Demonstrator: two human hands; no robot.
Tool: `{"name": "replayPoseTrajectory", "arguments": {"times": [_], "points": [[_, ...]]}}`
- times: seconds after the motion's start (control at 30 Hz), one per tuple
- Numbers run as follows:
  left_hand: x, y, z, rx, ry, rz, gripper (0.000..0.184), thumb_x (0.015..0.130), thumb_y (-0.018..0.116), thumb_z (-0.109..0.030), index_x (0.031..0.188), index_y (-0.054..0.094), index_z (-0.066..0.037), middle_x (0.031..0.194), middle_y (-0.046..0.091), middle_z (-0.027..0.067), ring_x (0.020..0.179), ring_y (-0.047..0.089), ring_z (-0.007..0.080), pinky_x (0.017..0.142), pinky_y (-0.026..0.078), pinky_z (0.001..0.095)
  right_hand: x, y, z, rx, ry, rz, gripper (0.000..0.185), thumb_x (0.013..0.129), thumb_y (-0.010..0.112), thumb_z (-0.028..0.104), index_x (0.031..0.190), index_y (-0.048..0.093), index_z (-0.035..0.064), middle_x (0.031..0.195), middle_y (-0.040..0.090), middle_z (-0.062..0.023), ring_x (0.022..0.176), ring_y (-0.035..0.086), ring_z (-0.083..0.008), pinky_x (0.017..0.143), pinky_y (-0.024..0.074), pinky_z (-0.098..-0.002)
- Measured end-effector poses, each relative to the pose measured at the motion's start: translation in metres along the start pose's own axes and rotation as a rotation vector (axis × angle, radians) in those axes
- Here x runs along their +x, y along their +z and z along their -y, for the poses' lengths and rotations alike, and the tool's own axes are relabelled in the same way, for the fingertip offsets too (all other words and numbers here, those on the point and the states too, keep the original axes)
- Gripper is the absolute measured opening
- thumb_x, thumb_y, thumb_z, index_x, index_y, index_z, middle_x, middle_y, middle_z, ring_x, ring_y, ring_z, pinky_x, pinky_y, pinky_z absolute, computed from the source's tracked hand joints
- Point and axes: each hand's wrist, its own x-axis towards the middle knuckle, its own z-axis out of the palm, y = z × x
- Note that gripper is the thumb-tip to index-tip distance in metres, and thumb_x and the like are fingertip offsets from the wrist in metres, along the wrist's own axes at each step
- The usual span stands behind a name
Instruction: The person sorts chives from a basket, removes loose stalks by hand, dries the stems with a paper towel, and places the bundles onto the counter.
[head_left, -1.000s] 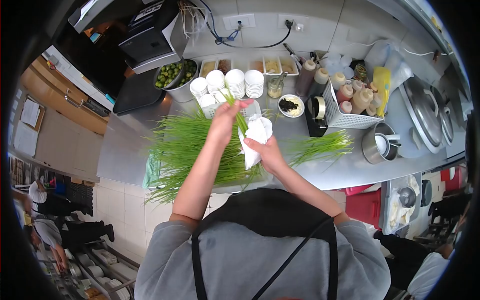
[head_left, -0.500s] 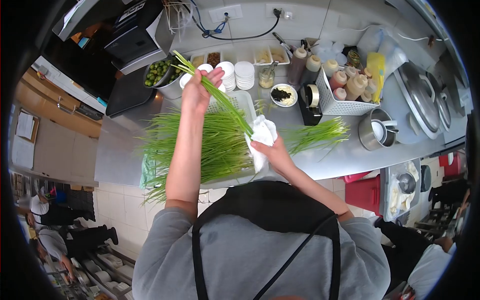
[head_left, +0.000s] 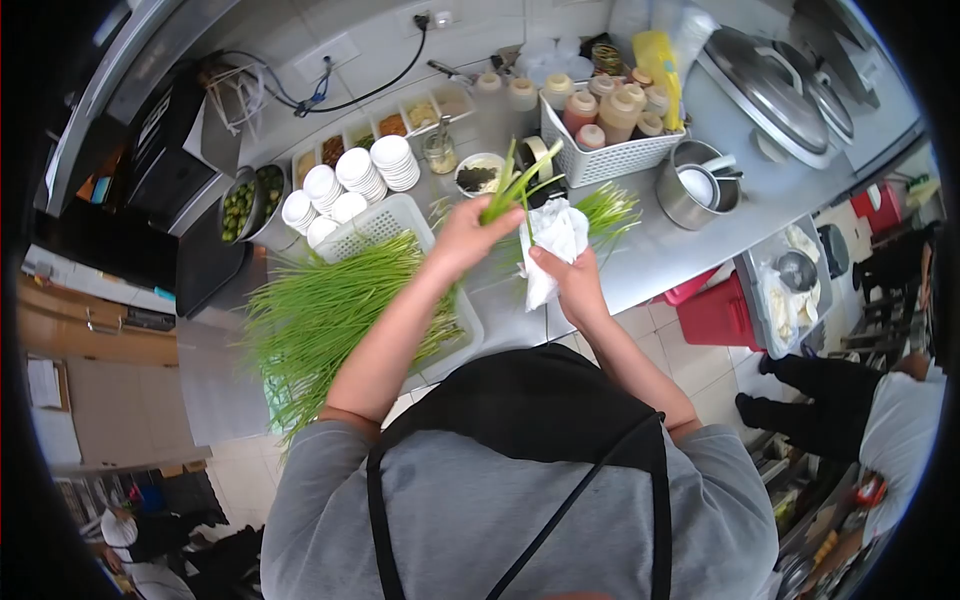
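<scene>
My left hand (head_left: 472, 236) is closed round a few long green stalks (head_left: 516, 182), whose ends stick up past the fingers. A crumpled white cloth (head_left: 556, 236) is gripped in my right hand (head_left: 577, 284), close beside the left, with a green stalk running down against it. Left of both hands, a large heap of thin green chives (head_left: 335, 315) lies over a white perforated basket (head_left: 466, 335). Behind the cloth, a smaller bunch of chives (head_left: 606, 212) rests on the steel counter (head_left: 648, 262).
Stacked white cups (head_left: 362, 174), a bowl of dark and pale food (head_left: 480, 175) and a basket of sauce bottles (head_left: 620, 158) stand at the back. A steel pot (head_left: 690, 190) is at the right. Another person (head_left: 850, 405) is at the far right.
The view has turned to the right. My left hand has come down from the raised stalks to near the cloth, and the stalks now look bent or bunched. My right hand still holds the cloth.
</scene>
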Motion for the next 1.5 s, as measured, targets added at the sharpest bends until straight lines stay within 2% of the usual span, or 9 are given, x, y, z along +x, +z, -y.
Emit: {"name": "replayPoseTrajectory", "arguments": {"times": [0.43, 0.57, 0.7, 0.83, 0.97, 1.03, 1.17, 1.33, 1.5], "points": [[0.091, 0.001, -0.077, -0.388, 0.17, -0.089, 0.02, 0.083, 0.056, -0.022, 0.084, 0.056, -0.002, 0.065, 0.053, 0.0001, 0.055, 0.042, 0.0052, 0.045, 0.031, 0.0185, -0.041, -0.097, -0.015, -0.366, -0.067, -0.21, 0.045, 0.07, 0.063, 0.002, 0.111, 0.045, 0.0037, 0.095, 0.056, -0.005, 0.086, 0.053, -0.0127, 0.075, 0.0431, -0.0263], [0.107, 0.03, -0.088, 0.002, 0.206, -0.122, 0.019, 0.079, 0.058, -0.025, 0.084, 0.061, -0.007, 0.062, 0.05, -0.0035, 0.052, 0.04, 0.006, 0.048, 0.032, 0.022, -0.056, -0.157, -0.019, -0.395, -0.045, -0.492, 0.046, 0.069, 0.063, 0.002, 0.112, 0.044, 0.0021, 0.095, 0.055, -0.0071, 0.087, 0.054, -0.0153, 0.075, 0.0425, -0.0274], [0.132, 0.09, -0.048, 0.46, 0.296, 0.17, 0.031, 0.072, 0.063, -0.026, 0.09, 0.059, -0.002, 0.078, 0.061, 0.014, 0.071, 0.058, 0.0253, 0.066, 0.044, 0.0333, -0.057, -0.175, 0.008, -0.355, -0.177, -0.659, 0.044, 0.072, 0.06, 0.003, 0.112, 0.042, 0.0005, 0.096, 0.055, -0.0085, 0.085, 0.054, -0.0174, 0.073, 0.0434, -0.0278], [0.134, 0.105, -0.013, 0.734, 0.302, 0.124, 0.047, 0.071, 0.064, -0.027, 0.11, 0.053, -0.004, 0.1, 0.059, 0.0168, 0.095, 0.056, 0.0281, 0.083, 0.042, 0.0343, -0.05, -0.17, 0.029, -0.383, -0.228, -0.63, 0.041, 0.072, 0.061, 0.004, 0.11, 0.044, 0.0008, 0.095, 0.055, -0.0083, 0.084, 0.054, -0.0163, 0.071, 0.0437, -0.0265], [0.117, 0.058, -0.008, 0.505, 0.297, 0.046, 0.04, 0.072, 0.065, -0.024, 0.104, 0.057, -0.002, 0.101, 0.06, 0.0135, 0.097, 0.056, 0.0243, 0.082, 0.043, 0.0325, -0.046, -0.173, 0.016, -0.582, -0.055, -0.437, 0.038, 0.071, 0.063, 0.006, 0.105, 0.047, 0.0002, 0.094, 0.055, -0.0086, 0.085, 0.054, -0.0156, 0.072, 0.0435, -0.0267], [0.103, 0.028, 0.001, 0.482, 0.278, -0.011, 0.035, 0.074, 0.064, -0.022, 0.101, 0.058, -0.002, 0.098, 0.061, 0.011, 0.093, 0.058, 0.0203, 0.079, 0.043, 0.0302, -0.039, -0.17, -0.004, -1.032, -0.189, -0.137, 0.035, 0.068, 0.063, 0.005, 0.101, 0.052, 0.0015, 0.095, 0.056, -0.0102, 0.087, 0.055, -0.0211, 0.075, 0.0433, -0.0296], [0.058, -0.025, 0.025, 0.384, 0.187, -0.098, 0.03, 0.073, 0.064, -0.022, 0.096, 0.061, -0.005, 0.091, 0.063, 0.0124, 0.086, 0.06, 0.0218, 0.076, 0.044, 0.0304, -0.021, -0.125, -0.021, -1.181, -0.109, 0.32, 0.03, 0.066, 0.06, 0.007, 0.096, 0.058, 0.0116, 0.099, 0.052, -0.0147, 0.09, 0.054, -0.0295, 0.078, 0.0433, -0.0336], [-0.017, -0.088, 0.07, 0.375, -0.042, -0.276, 0.027, 0.074, 0.064, -0.023, 0.094, 0.063, -0.005, 0.09, 0.064, 0.0108, 0.084, 0.059, 0.0182, 0.073, 0.044, 0.0282, -0.014, -0.064, -0.04, -1.549, -0.2, 0.591, 0.03, 0.065, 0.066, 0.01, 0.094, 0.061, 0.0128, 0.112, 0.048, -0.0118, 0.1, 0.049, -0.0303, 0.084, 0.0408, -0.0346], [-0.09, -0.111, 0.086, 0.506, -0.298, -0.344, 0.017, 0.072, 0.064, -0.013, 0.085, 0.066, -0.002, 0.079, 0.065, 0.0078, 0.073, 0.058, 0.0114, 0.068, 0.044, 0.0243, 0.008, -0.044, -0.04, -1.38, -0.282, 0.709, 0.03, 0.066, 0.066, 0.014, 0.095, 0.059, 0.0123, 0.109, 0.05, -0.0121, 0.099, 0.049, -0.0308, 0.084, 0.0399, -0.0386]]}}
